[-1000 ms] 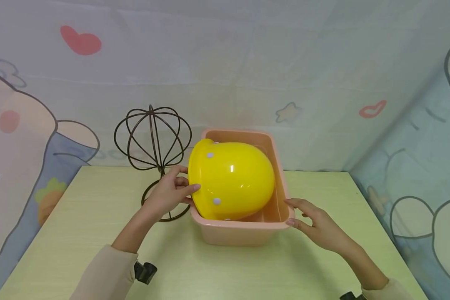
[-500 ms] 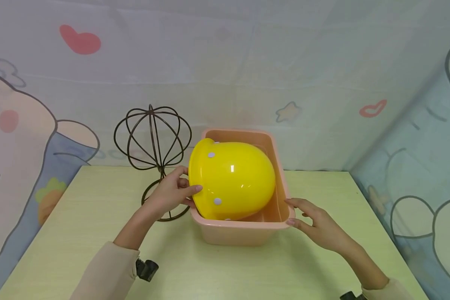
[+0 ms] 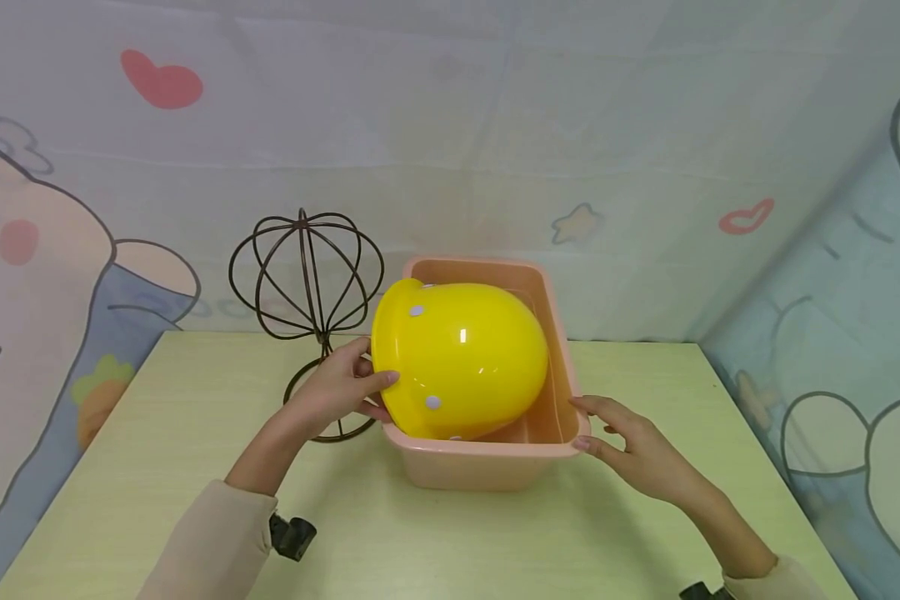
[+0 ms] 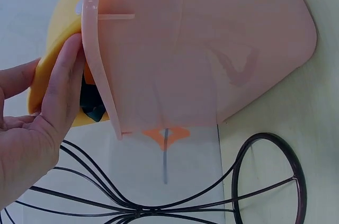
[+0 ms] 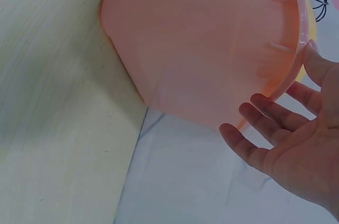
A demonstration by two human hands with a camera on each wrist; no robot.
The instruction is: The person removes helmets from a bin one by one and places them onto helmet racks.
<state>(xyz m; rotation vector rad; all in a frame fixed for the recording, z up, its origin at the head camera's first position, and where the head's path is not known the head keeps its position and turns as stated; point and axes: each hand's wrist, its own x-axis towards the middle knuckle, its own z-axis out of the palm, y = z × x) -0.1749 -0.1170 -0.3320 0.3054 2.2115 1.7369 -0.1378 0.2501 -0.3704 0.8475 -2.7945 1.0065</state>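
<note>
A glossy yellow helmet (image 3: 468, 358) with pale dots lies on its side in a pink plastic bin (image 3: 487, 467), its brim pointing left and resting over the bin's left rim. My left hand (image 3: 337, 383) pinches that brim, thumb outside and fingers at the opening. In the left wrist view, something dark (image 4: 92, 99) shows inside the helmet (image 4: 58, 44). At the bin's front right corner, my right hand (image 3: 641, 454) lightly grips the rim with thumb and index finger. Its other fingers lie spread below the rim in the right wrist view.
A dark wire stand (image 3: 307, 283) with a globe-shaped top and round base stands just left of the bin, behind my left hand. The pale wooden table (image 3: 630, 542) carries everything. A printed cloth backdrop (image 3: 480, 125) rises along its back edge.
Over the last half second the helmet's brim and my left hand have shifted slightly left. The bin and my right hand stay in place.
</note>
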